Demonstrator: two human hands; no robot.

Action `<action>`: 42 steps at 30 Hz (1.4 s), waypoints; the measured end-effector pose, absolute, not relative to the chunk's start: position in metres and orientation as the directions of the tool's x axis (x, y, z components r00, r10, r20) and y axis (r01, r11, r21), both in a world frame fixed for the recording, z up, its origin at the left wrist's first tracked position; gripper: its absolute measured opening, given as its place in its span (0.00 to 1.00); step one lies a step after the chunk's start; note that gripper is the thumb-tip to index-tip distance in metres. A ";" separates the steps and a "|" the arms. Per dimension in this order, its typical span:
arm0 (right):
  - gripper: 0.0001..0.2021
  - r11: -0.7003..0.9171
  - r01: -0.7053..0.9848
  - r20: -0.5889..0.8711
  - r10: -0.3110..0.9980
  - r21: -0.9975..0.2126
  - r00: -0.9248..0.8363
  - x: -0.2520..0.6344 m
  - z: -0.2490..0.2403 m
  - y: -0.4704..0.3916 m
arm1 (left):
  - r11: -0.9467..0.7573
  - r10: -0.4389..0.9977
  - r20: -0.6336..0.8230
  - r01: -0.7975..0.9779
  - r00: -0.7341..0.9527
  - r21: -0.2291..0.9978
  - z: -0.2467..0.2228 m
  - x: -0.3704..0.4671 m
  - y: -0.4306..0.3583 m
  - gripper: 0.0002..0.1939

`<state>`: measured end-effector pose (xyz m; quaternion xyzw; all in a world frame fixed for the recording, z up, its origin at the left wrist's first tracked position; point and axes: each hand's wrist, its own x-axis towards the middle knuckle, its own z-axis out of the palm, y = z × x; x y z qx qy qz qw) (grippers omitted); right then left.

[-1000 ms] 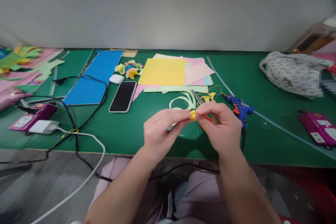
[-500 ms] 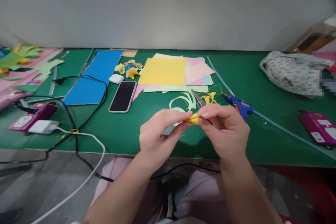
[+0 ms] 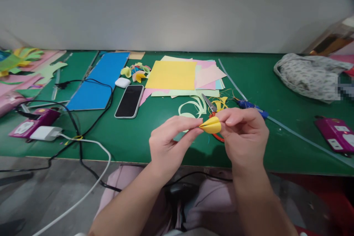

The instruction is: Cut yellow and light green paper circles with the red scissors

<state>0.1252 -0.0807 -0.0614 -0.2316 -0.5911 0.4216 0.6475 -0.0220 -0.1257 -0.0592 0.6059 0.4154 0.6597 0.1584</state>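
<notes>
A small folded yellow paper petal (image 3: 211, 125) is held between my two hands above the near part of the table. My left hand (image 3: 173, 136) pinches its pointed end between thumb and forefinger. The fingers of my right hand (image 3: 245, 131) close on its wider, rounded end. Just behind it lie scissors (image 3: 212, 108) with orange handles, partly hidden by the paper and my right hand. Beside them are yellow paper scraps (image 3: 221, 102) and curled pale green strips (image 3: 193, 107). A blue glue gun (image 3: 249, 106) lies beyond my right hand.
Stacked coloured paper (image 3: 171, 75) lies at the back, with finished paper flowers (image 3: 135, 73) left of it. A phone (image 3: 129, 101), white earbud case (image 3: 122, 82), blue board (image 3: 96, 83) and cables are leftward. A purple power strip (image 3: 336, 134) and cloth bag (image 3: 306, 75) are rightward.
More of the yellow paper now shows between my hands, its fold opened into a rounded petal shape. My right hand has shifted slightly right, uncovering part of the orange scissor handles.
</notes>
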 end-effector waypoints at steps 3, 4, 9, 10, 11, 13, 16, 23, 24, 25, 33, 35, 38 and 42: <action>0.08 0.547 -0.282 0.584 0.810 -0.788 -0.059 0.125 -0.061 -0.081 | -0.592 0.722 0.651 0.278 -0.234 0.756 -0.059 -0.022 -0.127 0.14; 0.08 0.550 -0.272 0.584 0.810 -0.790 -0.058 0.124 -0.061 -0.081 | -0.588 0.724 0.647 0.275 -0.239 0.760 -0.059 -0.022 -0.128 0.14; 0.08 0.564 -0.226 0.589 0.806 -0.794 -0.061 0.123 -0.058 -0.083 | -0.582 0.724 0.645 0.284 -0.245 0.762 -0.058 -0.023 -0.127 0.13; 0.08 0.567 -0.225 0.592 0.803 -0.792 -0.061 0.123 -0.058 -0.083 | -0.586 0.718 0.651 0.291 -0.245 0.756 -0.058 -0.024 -0.127 0.13; 0.08 0.570 -0.226 0.595 0.801 -0.790 -0.061 0.122 -0.058 -0.083 | -0.594 0.710 0.661 0.298 -0.244 0.748 -0.058 -0.024 -0.127 0.13; 0.08 0.577 -0.229 0.603 0.795 -0.784 -0.062 0.122 -0.058 -0.083 | -0.609 0.695 0.680 0.311 -0.236 0.730 -0.057 -0.024 -0.127 0.12; 0.08 0.596 -0.242 0.626 0.777 -0.766 -0.065 0.122 -0.058 -0.082 | -0.623 0.679 0.700 0.331 -0.222 0.709 -0.057 -0.024 -0.127 0.12; 0.10 0.595 -0.226 0.618 0.785 -0.771 -0.045 0.123 -0.058 -0.081 | -0.604 0.658 0.684 0.322 -0.314 0.729 -0.062 -0.025 -0.128 0.15; 0.10 0.593 -0.222 0.616 0.786 -0.774 -0.045 0.123 -0.058 -0.081 | -0.607 0.658 0.688 0.324 -0.308 0.726 -0.063 -0.025 -0.127 0.16; 0.10 0.590 -0.224 0.614 0.788 -0.776 -0.052 0.123 -0.058 -0.082 | -0.611 0.663 0.691 0.325 -0.288 0.722 -0.063 -0.026 -0.127 0.17; 0.14 0.567 -0.089 0.573 0.803 -0.819 -0.164 0.128 -0.061 -0.085 | -0.585 0.733 0.679 0.481 -0.030 0.653 -0.053 -0.031 -0.123 0.11; 0.14 0.553 -0.045 0.551 0.814 -0.832 -0.183 0.130 -0.061 -0.086 | -0.552 0.764 0.644 0.491 -0.026 0.674 -0.051 -0.032 -0.123 0.10; 0.15 0.539 -0.035 0.533 0.820 -0.842 -0.209 0.131 -0.059 -0.087 | -0.458 0.836 0.544 0.450 -0.076 0.767 -0.051 -0.032 -0.123 0.09; 0.16 0.524 -0.063 0.525 0.826 -0.849 -0.204 0.130 -0.055 -0.089 | -0.295 0.918 0.340 0.222 -0.205 0.929 -0.053 -0.029 -0.122 0.09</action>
